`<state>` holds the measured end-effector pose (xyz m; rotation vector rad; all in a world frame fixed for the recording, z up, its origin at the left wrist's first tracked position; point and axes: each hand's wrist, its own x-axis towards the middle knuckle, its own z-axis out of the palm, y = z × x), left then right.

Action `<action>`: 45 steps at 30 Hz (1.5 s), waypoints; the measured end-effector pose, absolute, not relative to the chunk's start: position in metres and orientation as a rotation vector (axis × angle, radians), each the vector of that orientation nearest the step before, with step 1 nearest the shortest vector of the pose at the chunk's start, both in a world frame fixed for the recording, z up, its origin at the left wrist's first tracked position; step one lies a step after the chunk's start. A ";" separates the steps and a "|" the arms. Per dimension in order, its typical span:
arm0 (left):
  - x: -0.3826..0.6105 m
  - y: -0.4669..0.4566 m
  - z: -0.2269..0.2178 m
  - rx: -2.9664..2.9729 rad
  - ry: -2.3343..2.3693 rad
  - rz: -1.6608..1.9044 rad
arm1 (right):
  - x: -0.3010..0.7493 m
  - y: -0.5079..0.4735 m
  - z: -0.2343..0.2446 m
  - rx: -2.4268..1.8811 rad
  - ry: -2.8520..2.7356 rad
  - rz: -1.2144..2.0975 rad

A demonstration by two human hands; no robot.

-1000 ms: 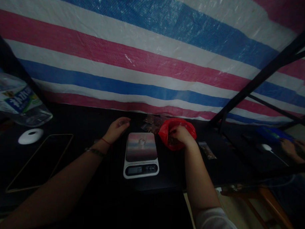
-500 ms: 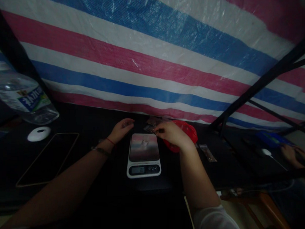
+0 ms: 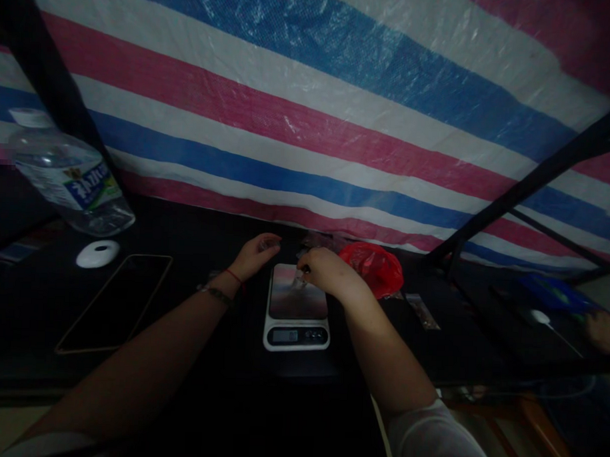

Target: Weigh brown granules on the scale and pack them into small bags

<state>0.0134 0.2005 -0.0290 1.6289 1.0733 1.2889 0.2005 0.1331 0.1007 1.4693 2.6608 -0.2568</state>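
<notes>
A white kitchen scale (image 3: 296, 337) with a shiny metal plate stands on the black table in front of me; its display is lit, the digits blurred. Over the back of the plate is my right hand (image 3: 328, 272), fingertips pinched together at a small pale, clear thing (image 3: 299, 279) too dim to identify. To the left of the scale, my left hand (image 3: 254, 259) is curled around something see-through, mostly hidden by the fingers. Small plastic bags (image 3: 317, 241) lie behind the scale, partly covered by my right hand. Beside that hand sits a red plastic bag (image 3: 378, 268).
At left are a large clear bottle (image 3: 76, 180), a white rounded case (image 3: 98, 254) and a dark phone (image 3: 117, 303). A small bag of brownish bits (image 3: 422, 311) lies right. Another person's hand (image 3: 603, 331) is at far right. A striped sheet (image 3: 299, 121) hangs behind.
My right hand has moved from the small bags behind the scale to over its plate, fingers pinched. My left hand keeps its place beside the scale. The whole view has shifted slightly.
</notes>
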 end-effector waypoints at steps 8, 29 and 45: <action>0.012 0.203 -0.030 1.624 1.060 1.291 | 0.201 0.137 0.098 1.383 2.695 -0.218; 0.013 0.198 -0.022 1.602 1.048 1.274 | 0.196 0.141 0.094 1.378 2.777 -0.358; 0.013 0.197 -0.023 1.589 1.057 1.266 | 0.209 0.143 0.093 1.385 3.127 -0.656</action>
